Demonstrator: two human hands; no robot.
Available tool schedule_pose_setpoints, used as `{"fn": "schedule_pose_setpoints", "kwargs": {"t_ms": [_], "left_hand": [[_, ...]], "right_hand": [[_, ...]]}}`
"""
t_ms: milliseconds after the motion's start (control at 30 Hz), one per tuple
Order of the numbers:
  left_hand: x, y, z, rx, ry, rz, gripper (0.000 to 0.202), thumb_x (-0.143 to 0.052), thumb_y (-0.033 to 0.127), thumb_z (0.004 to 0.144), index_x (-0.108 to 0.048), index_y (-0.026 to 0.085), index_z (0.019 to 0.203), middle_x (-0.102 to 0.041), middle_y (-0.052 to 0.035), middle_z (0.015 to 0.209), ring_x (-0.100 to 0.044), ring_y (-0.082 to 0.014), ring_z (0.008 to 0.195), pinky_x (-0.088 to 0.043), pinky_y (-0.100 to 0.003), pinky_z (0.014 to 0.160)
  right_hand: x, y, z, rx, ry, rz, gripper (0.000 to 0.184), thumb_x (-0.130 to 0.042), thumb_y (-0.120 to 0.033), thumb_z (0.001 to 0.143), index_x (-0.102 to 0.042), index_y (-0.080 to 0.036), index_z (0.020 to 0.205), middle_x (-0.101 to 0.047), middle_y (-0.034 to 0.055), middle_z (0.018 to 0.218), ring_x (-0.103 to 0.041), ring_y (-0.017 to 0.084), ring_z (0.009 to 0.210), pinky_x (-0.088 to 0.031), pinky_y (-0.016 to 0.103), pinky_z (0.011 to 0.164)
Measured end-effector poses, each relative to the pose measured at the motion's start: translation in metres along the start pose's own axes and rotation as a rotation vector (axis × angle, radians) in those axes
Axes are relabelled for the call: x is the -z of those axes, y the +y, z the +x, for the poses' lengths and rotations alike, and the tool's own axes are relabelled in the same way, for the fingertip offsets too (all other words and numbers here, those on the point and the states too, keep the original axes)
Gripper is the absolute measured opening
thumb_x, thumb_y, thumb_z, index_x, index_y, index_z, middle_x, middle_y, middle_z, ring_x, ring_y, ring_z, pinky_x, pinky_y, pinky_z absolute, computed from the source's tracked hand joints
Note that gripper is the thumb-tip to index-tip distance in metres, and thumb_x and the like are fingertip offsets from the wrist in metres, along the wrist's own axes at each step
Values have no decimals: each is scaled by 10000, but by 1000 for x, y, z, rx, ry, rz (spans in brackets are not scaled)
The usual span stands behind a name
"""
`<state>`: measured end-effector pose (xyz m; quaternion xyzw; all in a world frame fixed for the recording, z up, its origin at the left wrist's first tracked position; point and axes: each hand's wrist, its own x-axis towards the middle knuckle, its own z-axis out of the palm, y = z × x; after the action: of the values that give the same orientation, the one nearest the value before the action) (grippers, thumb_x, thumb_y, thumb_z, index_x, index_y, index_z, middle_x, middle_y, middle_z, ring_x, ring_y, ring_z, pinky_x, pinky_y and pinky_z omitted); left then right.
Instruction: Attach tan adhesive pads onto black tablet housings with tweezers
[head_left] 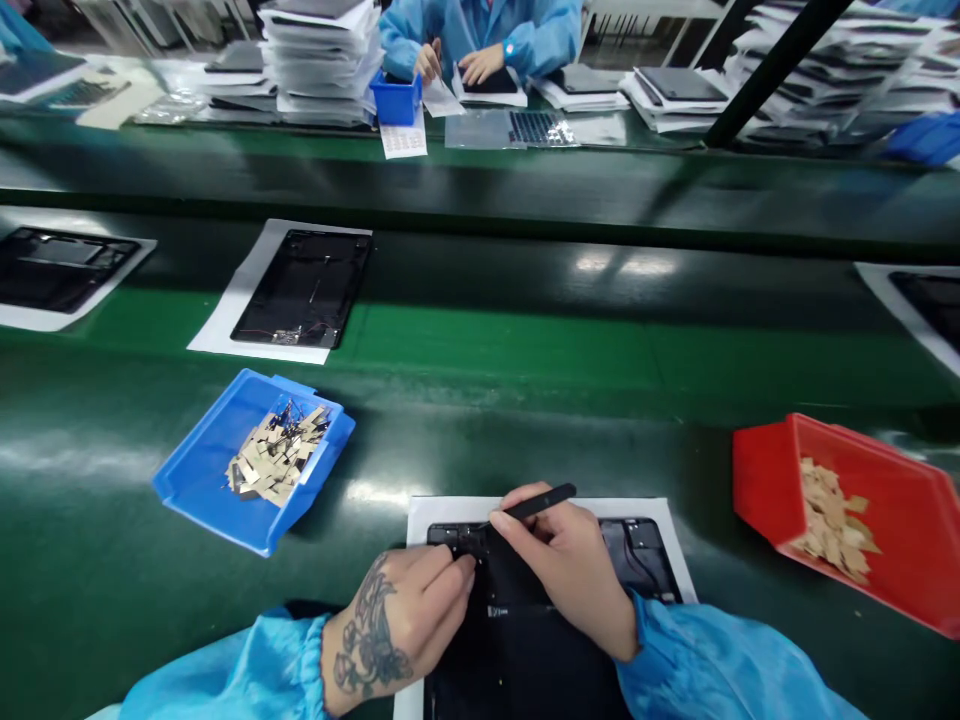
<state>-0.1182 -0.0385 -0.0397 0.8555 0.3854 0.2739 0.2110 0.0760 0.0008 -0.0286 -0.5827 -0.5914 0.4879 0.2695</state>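
Observation:
An opened black tablet (pixel 532 660) lies on a white paper sheet (pixel 681 550) in front of me, its inner parts exposed. My right hand (pixel 574 570) grips black tweezers (pixel 546 500) slantwise, their tip down at the tablet's upper left area. Close beside that tip is my left hand (pixel 409 620), tattooed on the back, with fingers curled together at the upper left edge of the tablet. Whatever those fingers pinch is hidden. Both wrists are in blue sleeves, and the hands cover parts of the tablet.
On the left stands a blue bin (pixel 202 480) of small beige and dark pieces; a red bin (pixel 765 490) with tan scraps is on the right. More opened tablets (pixel 304 285) lie on paper along the green belt (pixel 510 350). Across it, a co-worker's hands (pixel 480 65) work near stacks (pixel 322 60).

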Motion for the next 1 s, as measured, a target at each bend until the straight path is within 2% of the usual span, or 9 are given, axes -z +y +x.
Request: {"fn": "schedule_pose_setpoints", "kwargs": {"t_ms": [600,1000], "left_hand": [[-2,-1,-5,44,-16,-18,200,-440,94,902,-568,105,1055,-556,-41,721,-522,-148,584,-442,-267,503],[-2,3,-6,38,12,331,306,-511,158,881,-553,35,1158,-559,-48,689,-549,-178,549,-453,-298,464]], "right_hand": [[0,-4,0,29,16,-43,99,-613,-300,851,-636,-212,812,-653,-9,703,-597,139,583,-454,239,546],[-1,-5,0,57,24,-25,92,-617,-285,848,-637,-203,813,-647,-9,695,-601,140,583,-468,242,566]]}}
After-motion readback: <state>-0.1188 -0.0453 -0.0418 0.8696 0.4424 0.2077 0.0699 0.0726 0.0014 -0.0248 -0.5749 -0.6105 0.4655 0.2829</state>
